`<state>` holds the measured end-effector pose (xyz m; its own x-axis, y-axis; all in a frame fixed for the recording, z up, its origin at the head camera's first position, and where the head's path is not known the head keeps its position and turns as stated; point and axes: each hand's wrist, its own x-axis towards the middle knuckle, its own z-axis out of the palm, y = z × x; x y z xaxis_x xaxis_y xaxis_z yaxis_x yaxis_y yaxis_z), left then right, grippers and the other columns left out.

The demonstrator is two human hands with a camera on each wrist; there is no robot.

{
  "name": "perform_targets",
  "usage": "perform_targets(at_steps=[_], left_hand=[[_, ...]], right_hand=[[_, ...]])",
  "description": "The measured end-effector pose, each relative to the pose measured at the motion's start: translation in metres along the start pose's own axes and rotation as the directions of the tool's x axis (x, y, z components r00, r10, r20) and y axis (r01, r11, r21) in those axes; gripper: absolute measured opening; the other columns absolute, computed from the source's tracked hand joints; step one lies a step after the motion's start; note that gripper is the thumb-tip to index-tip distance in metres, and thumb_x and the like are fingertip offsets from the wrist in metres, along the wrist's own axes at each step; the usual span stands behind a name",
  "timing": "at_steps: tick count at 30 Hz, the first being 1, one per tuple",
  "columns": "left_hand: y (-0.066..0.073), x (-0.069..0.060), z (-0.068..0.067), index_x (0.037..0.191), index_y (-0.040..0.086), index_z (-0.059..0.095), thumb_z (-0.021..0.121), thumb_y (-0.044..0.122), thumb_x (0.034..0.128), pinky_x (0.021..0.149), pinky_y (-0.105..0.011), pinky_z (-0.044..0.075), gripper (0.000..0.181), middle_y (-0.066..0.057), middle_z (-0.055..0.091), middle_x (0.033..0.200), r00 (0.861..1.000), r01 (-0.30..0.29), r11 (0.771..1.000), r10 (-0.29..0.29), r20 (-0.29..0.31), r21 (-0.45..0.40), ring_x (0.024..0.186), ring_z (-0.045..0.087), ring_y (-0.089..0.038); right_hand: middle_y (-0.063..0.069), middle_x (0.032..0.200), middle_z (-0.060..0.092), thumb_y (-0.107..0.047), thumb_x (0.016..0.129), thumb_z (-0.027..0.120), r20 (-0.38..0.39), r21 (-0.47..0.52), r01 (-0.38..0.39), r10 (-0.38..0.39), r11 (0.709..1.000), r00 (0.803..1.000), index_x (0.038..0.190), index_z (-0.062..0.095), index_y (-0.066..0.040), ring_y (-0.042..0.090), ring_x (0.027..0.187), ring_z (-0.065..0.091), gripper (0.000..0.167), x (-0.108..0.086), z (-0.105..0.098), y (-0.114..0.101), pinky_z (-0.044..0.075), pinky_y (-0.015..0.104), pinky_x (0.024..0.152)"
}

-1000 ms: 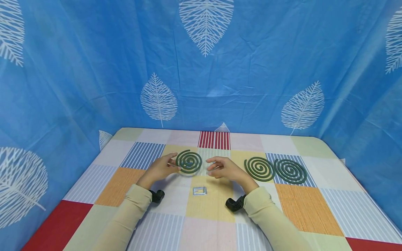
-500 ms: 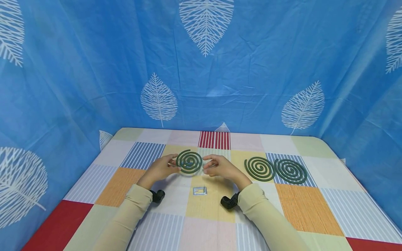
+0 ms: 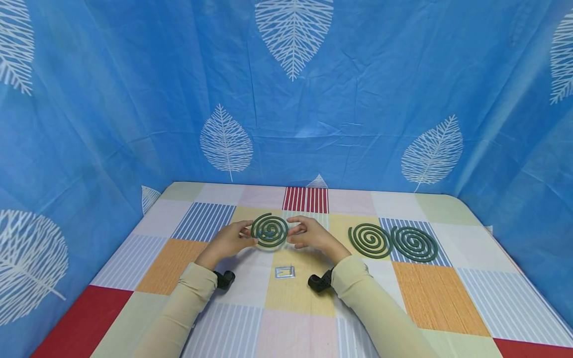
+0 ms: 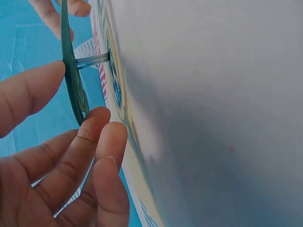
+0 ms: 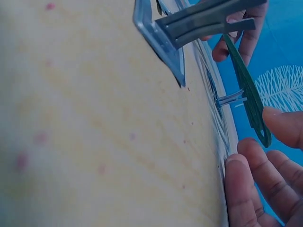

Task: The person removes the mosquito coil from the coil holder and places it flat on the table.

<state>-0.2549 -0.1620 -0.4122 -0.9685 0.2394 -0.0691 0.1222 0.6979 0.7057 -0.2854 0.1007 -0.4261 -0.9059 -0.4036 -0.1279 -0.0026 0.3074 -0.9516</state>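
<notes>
A green mosquito coil [image 3: 261,242] sits raised above the table on the upright prong of a small metal stand [image 4: 92,60], whose flat base lies beneath it. My left hand [image 3: 227,242] pinches the coil's left edge, thumb on top and fingers below, as the left wrist view shows. At the opposite edge, my right hand [image 3: 315,236] has thumb and fingers around the rim; the right wrist view shows its thumb against the coil's upper face. A second metal stand [image 3: 284,277], a square frame with a raised prong, lies nearer to me between the forearms.
Two more green coils, a nearer one [image 3: 358,247] and a farther-right one [image 3: 429,253], lie flat side by side on the right. The table [image 3: 304,338] bears a patchwork cloth. A blue curtain [image 3: 349,99] with white leaves rises behind its far edge.
My right hand has moved left to the coil's right edge, and its fingers have closed in on the rim. The left hand and the coil stay where they were.
</notes>
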Motion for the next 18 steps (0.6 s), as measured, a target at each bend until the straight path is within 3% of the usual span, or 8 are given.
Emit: perform_targets(at_steps=[5,10,18], left_hand=[[0.0005,0.0008,-0.0004,0.155,-0.010,0.050,0.076,0.015,0.1013,0.092,-0.051,0.060,0.065,-0.020,0.071,0.125,1.000,0.005,1.000,-0.005,0.004,-0.004,0.121,0.068,-0.042],[0.0016,0.0006,-0.0015,0.156,-0.010,0.049,0.078,0.013,0.1002,0.090,-0.049,0.059,0.067,-0.018,0.071,0.123,1.000,0.011,1.000,-0.011,0.005,-0.008,0.118,0.069,-0.039],[0.0031,0.0008,-0.0040,0.156,-0.010,0.048,0.081,0.011,0.0981,0.080,-0.042,0.058,0.070,-0.016,0.070,0.115,1.000,-0.016,1.000,0.016,0.001,-0.020,0.104,0.071,-0.031]], right_hand=[[0.022,0.120,0.072,0.005,0.098,0.074,-0.005,-0.005,-0.029,0.029,1.000,1.000,0.155,0.050,0.007,0.015,0.081,0.069,0.062,0.0038,0.0030,-0.0011,0.062,0.030,0.076],[0.016,0.111,0.073,0.006,0.097,0.074,-0.013,0.010,-0.021,0.021,1.000,1.000,0.153,0.053,0.007,0.011,0.075,0.065,0.060,0.0051,0.0048,-0.0017,0.060,0.026,0.069],[0.019,0.113,0.074,0.006,0.096,0.074,-0.025,0.000,-0.001,0.001,1.000,1.000,0.153,0.054,0.007,0.011,0.070,0.065,0.060,0.0043,0.0060,-0.0047,0.060,0.027,0.066]])
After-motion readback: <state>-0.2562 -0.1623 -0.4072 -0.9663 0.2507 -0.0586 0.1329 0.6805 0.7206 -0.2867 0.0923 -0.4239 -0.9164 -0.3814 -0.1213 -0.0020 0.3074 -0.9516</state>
